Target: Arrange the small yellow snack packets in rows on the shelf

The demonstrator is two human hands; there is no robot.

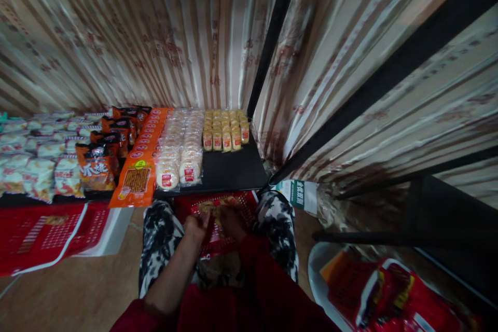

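Note:
Between my knees, below the shelf edge, is a red basket with small yellowish packets in it. My left hand is at the packets from the left, fingers pressed together on something too small and dim to name. My right hand is beside it on the right, its fingers down among the packets and mostly hidden in shadow. Above the hands, on the black shelf, stand rows of small yellow packs and, to their left, white round wrapped cakes.
Orange flat packs, orange-black bags and white bags line the shelf's left part. A red basket is at lower left. Black frame bars cross the right side before a curtain. Red packages lie at lower right.

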